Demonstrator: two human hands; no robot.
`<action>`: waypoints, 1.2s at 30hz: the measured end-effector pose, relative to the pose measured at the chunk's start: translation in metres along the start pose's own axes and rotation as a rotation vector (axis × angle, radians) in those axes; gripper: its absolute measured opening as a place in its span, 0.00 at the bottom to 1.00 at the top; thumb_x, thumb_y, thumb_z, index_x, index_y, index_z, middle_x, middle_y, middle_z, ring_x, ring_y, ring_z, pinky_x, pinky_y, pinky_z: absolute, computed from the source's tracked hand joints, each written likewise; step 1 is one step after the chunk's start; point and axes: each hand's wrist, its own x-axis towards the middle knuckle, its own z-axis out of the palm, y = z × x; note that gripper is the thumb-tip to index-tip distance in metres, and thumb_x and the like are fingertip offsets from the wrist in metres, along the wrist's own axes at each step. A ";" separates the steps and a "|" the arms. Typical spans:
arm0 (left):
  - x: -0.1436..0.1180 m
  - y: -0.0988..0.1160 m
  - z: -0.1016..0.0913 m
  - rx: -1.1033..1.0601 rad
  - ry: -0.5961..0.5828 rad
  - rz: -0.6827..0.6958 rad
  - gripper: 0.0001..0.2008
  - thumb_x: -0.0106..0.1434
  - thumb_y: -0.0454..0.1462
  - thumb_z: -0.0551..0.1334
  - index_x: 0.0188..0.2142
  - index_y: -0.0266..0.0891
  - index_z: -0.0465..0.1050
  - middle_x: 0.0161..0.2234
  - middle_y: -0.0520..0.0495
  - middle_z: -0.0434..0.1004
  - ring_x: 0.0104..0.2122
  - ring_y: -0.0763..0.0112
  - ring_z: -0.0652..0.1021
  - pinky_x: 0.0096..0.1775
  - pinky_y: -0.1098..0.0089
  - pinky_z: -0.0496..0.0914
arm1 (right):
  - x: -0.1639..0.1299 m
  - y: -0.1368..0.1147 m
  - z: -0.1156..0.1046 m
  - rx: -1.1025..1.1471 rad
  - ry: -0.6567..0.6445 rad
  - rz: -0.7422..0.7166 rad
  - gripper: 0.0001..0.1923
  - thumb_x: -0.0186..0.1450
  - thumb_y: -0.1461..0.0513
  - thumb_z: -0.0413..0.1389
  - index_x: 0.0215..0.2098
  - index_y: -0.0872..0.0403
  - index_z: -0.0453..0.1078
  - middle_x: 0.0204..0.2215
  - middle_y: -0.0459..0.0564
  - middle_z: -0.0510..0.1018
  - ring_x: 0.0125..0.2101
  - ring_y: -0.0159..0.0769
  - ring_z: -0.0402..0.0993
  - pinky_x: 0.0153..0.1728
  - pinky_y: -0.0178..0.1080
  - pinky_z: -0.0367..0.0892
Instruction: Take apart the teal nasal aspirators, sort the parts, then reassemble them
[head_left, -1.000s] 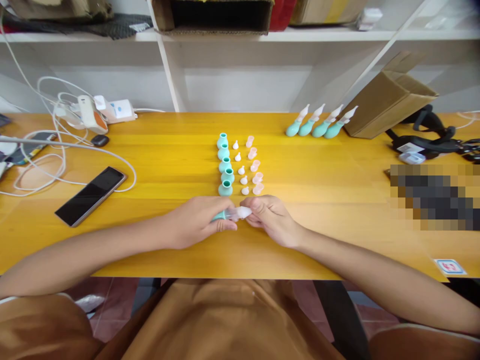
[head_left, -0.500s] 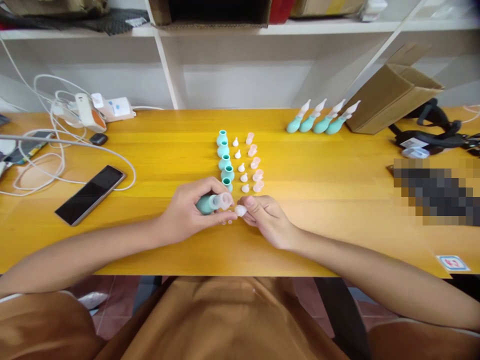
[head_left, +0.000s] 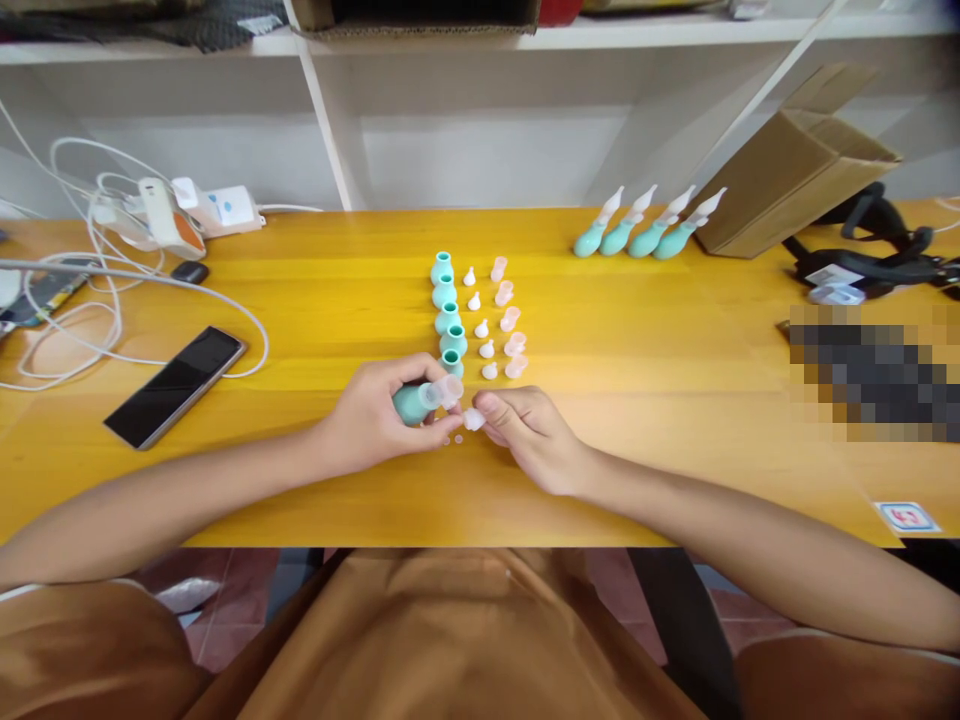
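Bulb (head_left: 410, 406) and joined collar (head_left: 450, 390) are gripped in the left hand (head_left: 375, 415), over the table (head_left: 615, 390); the right hand (head_left: 536, 440) pinches one tip (head_left: 473, 420). Beyond: five loose bulbs (head_left: 448, 322), five loose tips (head_left: 482, 329), five loose collars (head_left: 510, 320); back right, four assembled units (head_left: 615, 238). A second ago, held tip and collar met; now they're apart.

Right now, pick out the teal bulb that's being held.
The teal bulb in the left hand; the other teal bulbs all rest on the table, unheld.

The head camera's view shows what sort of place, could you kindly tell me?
Probably a workroom or office: a wood-coloured table stands in front of white shelving, with teal bulbs lined up on it.
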 end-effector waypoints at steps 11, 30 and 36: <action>0.013 0.012 -0.045 0.739 -0.452 -0.015 0.06 0.63 0.30 0.64 0.38 0.41 0.76 0.34 0.53 0.80 0.33 0.69 0.77 0.37 0.71 0.63 | 0.010 -0.004 -0.021 -0.403 0.032 -0.128 0.30 0.84 0.49 0.47 0.25 0.52 0.60 0.20 0.41 0.61 0.21 0.29 0.57 0.26 0.37 0.54; 0.011 -0.008 -0.042 0.797 -0.491 0.060 0.04 0.70 0.35 0.67 0.37 0.41 0.74 0.34 0.50 0.79 0.35 0.64 0.78 0.35 0.68 0.61 | 0.011 -0.019 -0.033 -0.777 0.103 -0.403 0.26 0.82 0.57 0.51 0.25 0.51 0.56 0.20 0.41 0.62 0.21 0.29 0.56 0.26 0.37 0.53; 0.017 -0.018 -0.049 0.672 -0.428 0.085 0.11 0.67 0.44 0.73 0.39 0.42 0.77 0.37 0.49 0.82 0.38 0.60 0.81 0.37 0.67 0.65 | 0.041 -0.044 -0.061 -0.943 0.229 -0.246 0.29 0.81 0.53 0.50 0.23 0.51 0.54 0.17 0.42 0.58 0.19 0.30 0.54 0.26 0.40 0.49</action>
